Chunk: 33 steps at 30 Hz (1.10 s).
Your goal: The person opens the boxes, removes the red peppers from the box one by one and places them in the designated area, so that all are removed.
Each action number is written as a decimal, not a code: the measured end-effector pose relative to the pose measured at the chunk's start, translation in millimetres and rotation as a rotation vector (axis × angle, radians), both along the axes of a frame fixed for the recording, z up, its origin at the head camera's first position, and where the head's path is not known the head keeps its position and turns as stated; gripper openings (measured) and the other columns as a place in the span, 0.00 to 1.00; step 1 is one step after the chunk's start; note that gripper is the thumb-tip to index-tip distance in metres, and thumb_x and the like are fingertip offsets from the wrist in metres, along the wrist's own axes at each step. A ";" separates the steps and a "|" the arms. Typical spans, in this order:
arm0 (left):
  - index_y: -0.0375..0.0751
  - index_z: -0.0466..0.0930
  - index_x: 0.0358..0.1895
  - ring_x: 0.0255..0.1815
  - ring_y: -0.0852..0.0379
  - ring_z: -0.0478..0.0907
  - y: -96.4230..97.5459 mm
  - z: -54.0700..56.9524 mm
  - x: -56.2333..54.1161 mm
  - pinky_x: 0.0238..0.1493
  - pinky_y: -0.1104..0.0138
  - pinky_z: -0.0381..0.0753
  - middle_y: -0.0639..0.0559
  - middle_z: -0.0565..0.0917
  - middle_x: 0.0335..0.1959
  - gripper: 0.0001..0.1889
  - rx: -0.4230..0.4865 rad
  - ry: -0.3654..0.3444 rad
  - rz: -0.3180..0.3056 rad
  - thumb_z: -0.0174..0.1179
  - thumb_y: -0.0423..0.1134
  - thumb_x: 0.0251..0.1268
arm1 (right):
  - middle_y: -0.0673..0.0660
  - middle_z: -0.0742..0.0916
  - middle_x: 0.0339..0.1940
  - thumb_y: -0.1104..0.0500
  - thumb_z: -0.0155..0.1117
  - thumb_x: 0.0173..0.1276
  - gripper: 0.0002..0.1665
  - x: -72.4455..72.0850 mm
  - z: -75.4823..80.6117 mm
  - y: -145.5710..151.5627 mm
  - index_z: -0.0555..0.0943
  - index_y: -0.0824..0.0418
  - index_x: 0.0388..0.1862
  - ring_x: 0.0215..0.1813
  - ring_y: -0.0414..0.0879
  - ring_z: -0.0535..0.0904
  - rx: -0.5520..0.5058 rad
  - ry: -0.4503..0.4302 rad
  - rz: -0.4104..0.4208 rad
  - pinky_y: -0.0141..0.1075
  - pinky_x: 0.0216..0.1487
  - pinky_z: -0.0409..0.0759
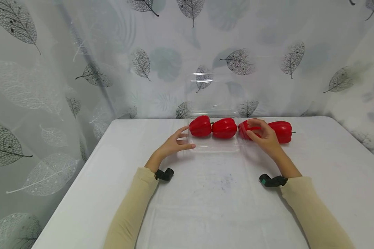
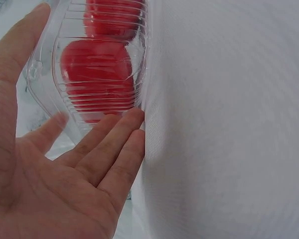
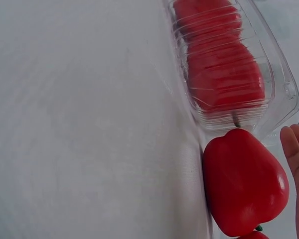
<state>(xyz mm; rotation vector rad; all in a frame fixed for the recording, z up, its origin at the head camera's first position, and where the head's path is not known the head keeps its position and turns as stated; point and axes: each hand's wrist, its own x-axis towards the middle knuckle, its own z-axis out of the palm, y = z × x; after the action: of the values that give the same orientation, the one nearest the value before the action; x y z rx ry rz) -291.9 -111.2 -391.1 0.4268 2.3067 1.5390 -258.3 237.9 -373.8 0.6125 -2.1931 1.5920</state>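
A clear plastic clamshell box (image 1: 216,148) stands near the table's back edge with its lid (image 1: 216,91) raised. Two red bell peppers, one on the left (image 1: 201,126) and one on the right (image 1: 224,128), lie side by side inside. My left hand (image 1: 174,144) is at the box's left end, fingers extended and fingertips at its ribbed wall. Just outside the right end lies a third red bell pepper (image 3: 244,181), partly hidden in the head view by my right hand (image 1: 266,137). That hand arches over it, and the right wrist view shows a gap between them.
A fourth red bell pepper (image 1: 282,131) lies right of my right hand, its green stem pointing right. A white cloth covers the table (image 1: 205,207). Behind hangs a leaf-patterned curtain (image 1: 261,27).
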 end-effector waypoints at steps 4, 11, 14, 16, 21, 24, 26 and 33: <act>0.60 0.50 0.77 0.68 0.44 0.70 0.3 -0.4 -0.3 0.66 0.45 0.68 0.44 0.64 0.72 0.47 -0.001 -0.002 0.006 0.70 0.45 0.59 | 0.68 0.78 0.53 0.76 0.59 0.65 0.24 6.5 8.3 -6.3 0.67 0.80 0.60 0.54 0.51 0.74 -0.007 -0.016 0.027 0.20 0.49 0.77; 0.60 0.50 0.77 0.68 0.44 0.70 -0.4 -1.3 -1.5 0.65 0.46 0.69 0.44 0.64 0.72 0.47 0.003 -0.005 0.010 0.70 0.46 0.58 | 0.58 0.79 0.52 0.76 0.61 0.63 0.28 2.2 8.2 -10.5 0.68 0.77 0.62 0.53 0.44 0.76 0.051 -0.027 0.043 0.21 0.48 0.77; 0.60 0.50 0.77 0.68 0.44 0.70 -0.3 -1.0 -1.8 0.65 0.46 0.69 0.44 0.64 0.72 0.47 0.001 -0.004 0.011 0.70 0.46 0.58 | 0.72 0.76 0.57 0.75 0.62 0.63 0.29 -7.1 0.7 -8.1 0.67 0.75 0.63 0.55 0.53 0.74 0.082 -0.046 0.041 0.20 0.48 0.76; 0.60 0.50 0.77 0.68 0.44 0.70 -0.5 -1.2 -2.2 0.65 0.47 0.70 0.45 0.65 0.72 0.47 0.000 -0.006 0.012 0.70 0.46 0.58 | 0.73 0.75 0.59 0.74 0.63 0.63 0.30 -14.0 -5.0 -6.0 0.68 0.72 0.65 0.57 0.60 0.72 0.116 -0.061 0.031 0.19 0.48 0.75; 0.62 0.51 0.77 0.68 0.45 0.70 -1.1 -2.2 -2.9 0.65 0.47 0.70 0.46 0.65 0.72 0.46 -0.013 -0.010 0.019 0.70 0.47 0.58 | 0.70 0.76 0.60 0.73 0.64 0.63 0.31 -23.8 -10.0 -5.7 0.68 0.69 0.66 0.57 0.63 0.72 0.195 -0.087 0.036 0.17 0.48 0.74; 0.62 0.50 0.77 0.68 0.45 0.70 -1.6 -2.5 -2.9 0.65 0.46 0.70 0.46 0.65 0.72 0.46 -0.012 -0.009 0.016 0.70 0.47 0.58 | 0.72 0.75 0.60 0.74 0.64 0.62 0.31 -21.9 -3.0 -10.3 0.69 0.72 0.64 0.55 0.66 0.71 0.220 -0.078 0.067 0.18 0.48 0.75; 0.61 0.50 0.77 0.68 0.45 0.69 -1.8 -2.4 -2.7 0.65 0.46 0.69 0.45 0.64 0.72 0.46 -0.010 -0.008 0.012 0.69 0.47 0.59 | 0.74 0.75 0.59 0.74 0.64 0.62 0.30 -19.0 3.7 -14.0 0.69 0.75 0.63 0.54 0.67 0.71 0.240 -0.067 0.086 0.21 0.49 0.76; 0.63 0.51 0.77 0.68 0.46 0.70 -1.7 -1.8 -2.2 0.65 0.47 0.70 0.46 0.65 0.72 0.46 -0.006 -0.014 0.018 0.70 0.47 0.58 | 0.68 0.74 0.62 0.68 0.65 0.65 0.30 -27.9 4.1 -14.2 0.70 0.68 0.65 0.55 0.63 0.73 0.286 -0.118 0.086 0.22 0.47 0.76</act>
<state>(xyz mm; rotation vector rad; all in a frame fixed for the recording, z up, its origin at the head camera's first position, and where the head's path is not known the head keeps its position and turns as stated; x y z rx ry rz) -294.2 -112.9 -392.9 0.3938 2.3104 1.5381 -286.2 223.7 -369.7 0.7182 -2.5400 1.3960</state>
